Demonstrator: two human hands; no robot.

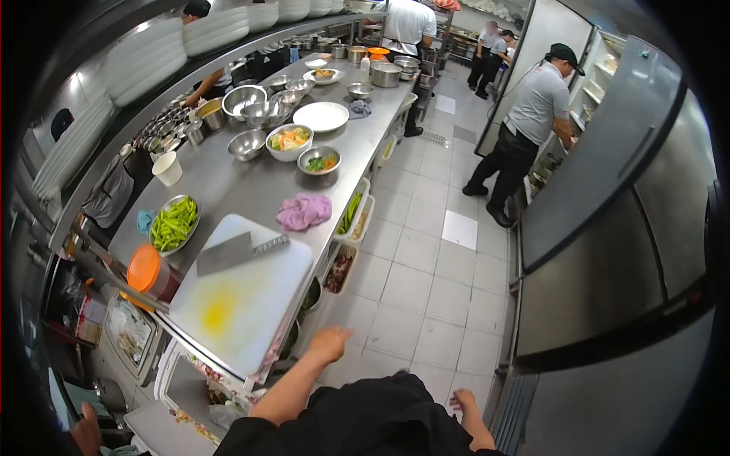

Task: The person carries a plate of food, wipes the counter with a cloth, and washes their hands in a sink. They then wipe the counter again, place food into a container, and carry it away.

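Observation:
My left hand hangs over the floor beside the near edge of the steel counter, one finger stretched out and nothing visible in it. Low at the right, my right hand is held away from my body, fingers loosely apart and holding nothing that I can see. Nearest to the left hand is a white cutting board with a yellow stain. A cleaver lies flat across its far part. Beyond the board are a crumpled purple cloth and a bowl of green chillies.
A steel counter carries metal bowls, a white plate and an orange-lidded container. Food tubs sit under its edge. A person reaches into an open fridge on the right. A bin stands below the board.

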